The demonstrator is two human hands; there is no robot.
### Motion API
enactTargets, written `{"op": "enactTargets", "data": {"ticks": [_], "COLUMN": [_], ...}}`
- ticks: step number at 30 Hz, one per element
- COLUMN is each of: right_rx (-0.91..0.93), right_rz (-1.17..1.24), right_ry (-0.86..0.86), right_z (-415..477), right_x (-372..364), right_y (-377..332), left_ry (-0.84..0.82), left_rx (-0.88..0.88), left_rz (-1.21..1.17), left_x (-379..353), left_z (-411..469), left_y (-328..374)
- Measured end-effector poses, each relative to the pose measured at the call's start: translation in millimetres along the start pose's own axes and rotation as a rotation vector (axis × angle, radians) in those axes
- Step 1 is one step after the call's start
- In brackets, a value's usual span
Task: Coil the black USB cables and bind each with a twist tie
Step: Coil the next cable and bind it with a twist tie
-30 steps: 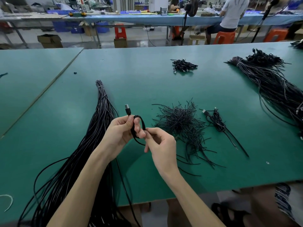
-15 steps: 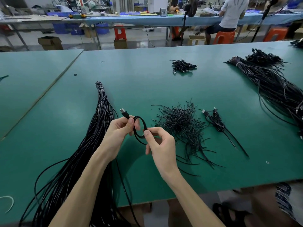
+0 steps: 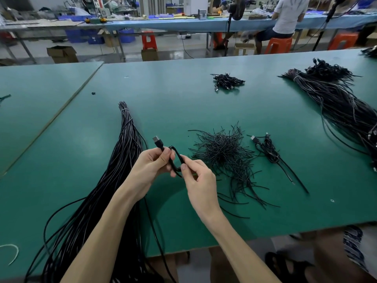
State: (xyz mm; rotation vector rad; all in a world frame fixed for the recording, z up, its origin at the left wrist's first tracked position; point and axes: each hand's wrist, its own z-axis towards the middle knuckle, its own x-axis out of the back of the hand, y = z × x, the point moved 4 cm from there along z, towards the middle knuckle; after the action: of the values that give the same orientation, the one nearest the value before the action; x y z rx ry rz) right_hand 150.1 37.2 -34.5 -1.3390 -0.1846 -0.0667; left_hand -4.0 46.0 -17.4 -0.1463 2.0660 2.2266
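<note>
USB cable (image 3: 177, 155) — thin, black, smooth round jacket — is held just above the green counter (image 3: 183, 103), bent into one small loop. Its flat rectangular plug (image 3: 158, 141) sticks up past the left hand (image 3: 150, 169), which pinches the cord right below it. The right hand (image 3: 199, 180) pinches the loop's near side between thumb and forefinger. Hands are close together, almost touching. The loose tail trails toward the near edge.

Left: a long bundle (image 3: 124, 160) of straight black cables, tied at the far end. Right: a tangled heap of wiry twist ties (image 3: 224, 154) — just beside it lies one coiled cable (image 3: 268, 152), already bound.
</note>
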Motion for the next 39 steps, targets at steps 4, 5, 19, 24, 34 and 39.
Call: {"op": "enactTargets", "data": {"ticks": [4, 5, 19, 24, 34, 39], "right_rx": [0.028, 0.031, 0.077, 0.106, 0.111, 0.125], "right_rz": [-0.16, -0.182, -0.105, -0.144, -0.28, -0.293], "right_ry": [-0.187, -0.218, -0.035, -0.039, -0.078, -0.064], "right_z": [-3.3, -4.1, -3.2, -3.8, -3.4, -2.4], "right_x": [-10.8, -12.1, -1.4, -3.1, -11.5, -9.9], "right_y": [-6.6, -7.7, -15.0, -15.5, -6.7, -5.5], "left_ry": [0.022, 0.027, -0.029, -0.025, 0.071, 0.1], "left_rx": [-0.01, -0.01, -0.049, -0.007, 0.052, 0.081], "left_rz": [0.019, 0.018, 0.003, -0.006, -0.015, -0.011], "left_x": [0.3, 0.3, -4.0, -1.1, 11.0, 11.2], "left_z": [0.3, -0.1, -2.8, -0.1, 1.6, 0.9], "left_y": [0.0, 0.1, 5.8, -1.4, -10.3, -10.7]}}
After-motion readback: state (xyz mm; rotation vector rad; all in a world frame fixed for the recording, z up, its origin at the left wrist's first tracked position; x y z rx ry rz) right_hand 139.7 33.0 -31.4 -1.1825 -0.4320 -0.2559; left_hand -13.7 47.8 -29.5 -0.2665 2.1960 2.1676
